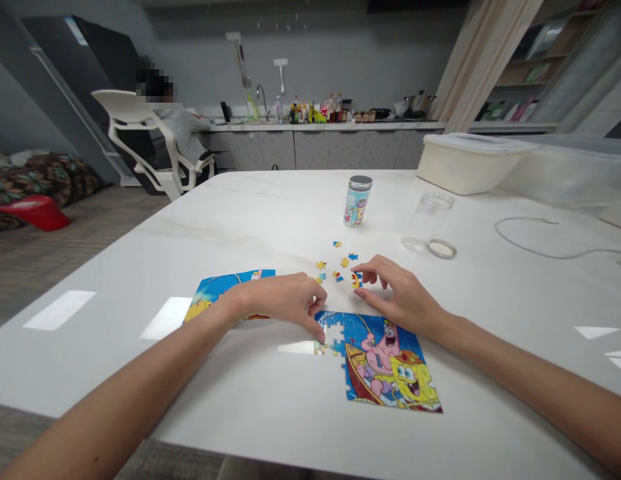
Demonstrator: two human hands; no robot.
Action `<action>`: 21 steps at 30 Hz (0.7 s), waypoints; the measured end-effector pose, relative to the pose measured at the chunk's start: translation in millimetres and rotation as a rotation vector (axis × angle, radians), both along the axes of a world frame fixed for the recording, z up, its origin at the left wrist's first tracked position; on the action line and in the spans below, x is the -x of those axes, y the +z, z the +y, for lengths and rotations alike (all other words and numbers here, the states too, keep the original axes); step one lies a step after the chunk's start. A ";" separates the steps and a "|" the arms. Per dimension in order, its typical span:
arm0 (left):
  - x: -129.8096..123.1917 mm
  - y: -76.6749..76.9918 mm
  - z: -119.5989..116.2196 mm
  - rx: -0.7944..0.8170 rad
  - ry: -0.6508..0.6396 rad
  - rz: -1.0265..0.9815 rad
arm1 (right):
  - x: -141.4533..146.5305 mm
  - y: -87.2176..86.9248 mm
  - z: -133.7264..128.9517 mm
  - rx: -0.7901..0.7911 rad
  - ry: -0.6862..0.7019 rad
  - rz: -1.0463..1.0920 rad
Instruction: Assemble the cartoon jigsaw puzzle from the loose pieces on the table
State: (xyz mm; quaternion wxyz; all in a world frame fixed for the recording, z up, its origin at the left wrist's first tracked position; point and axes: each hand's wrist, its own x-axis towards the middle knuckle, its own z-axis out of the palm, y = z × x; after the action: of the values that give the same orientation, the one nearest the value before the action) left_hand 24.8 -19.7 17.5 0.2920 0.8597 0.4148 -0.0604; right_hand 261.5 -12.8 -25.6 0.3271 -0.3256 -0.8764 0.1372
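A partly joined cartoon jigsaw puzzle (385,363) lies on the white table in front of me, with a white gap near its upper left. My left hand (290,300) is at that left edge, fingers curled and thumb and index closed on an edge piece, partly hidden by the fingers. Just above the puzzle, my right hand (403,293) pinches a yellow, red and blue puzzle piece (357,279) between thumb and index finger. Several loose puzzle pieces (345,263) are scattered between and beyond the hands. Behind my left forearm is a cartoon picture sheet (215,290), partly covered.
A cartoon-printed can (357,201) stands beyond the pieces. To its right are a clear jar (433,213), a round lid (442,249), a cable (535,255) and a lidded plastic box (470,163). A person (183,130) sits in a white chair at the back left.
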 end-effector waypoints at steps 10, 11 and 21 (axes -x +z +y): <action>2.7 2.8 1.5 0.011 -0.023 -0.037 | 0.6 0.9 -1.2 -0.001 -0.004 -0.017; 2.7 2.9 1.5 0.013 -0.021 -0.032 | 0.5 0.9 -1.2 0.001 0.000 -0.020; 4.0 8.1 2.5 0.020 -0.006 -0.045 | 0.6 2.1 -1.5 0.009 0.006 -0.035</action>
State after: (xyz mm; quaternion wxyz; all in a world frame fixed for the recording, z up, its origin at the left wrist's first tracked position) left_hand 20.8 -17.2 25.6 0.3097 0.8591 0.4048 -0.0462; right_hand 260.9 -14.3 -23.5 0.3098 -0.3270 -0.8824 0.1361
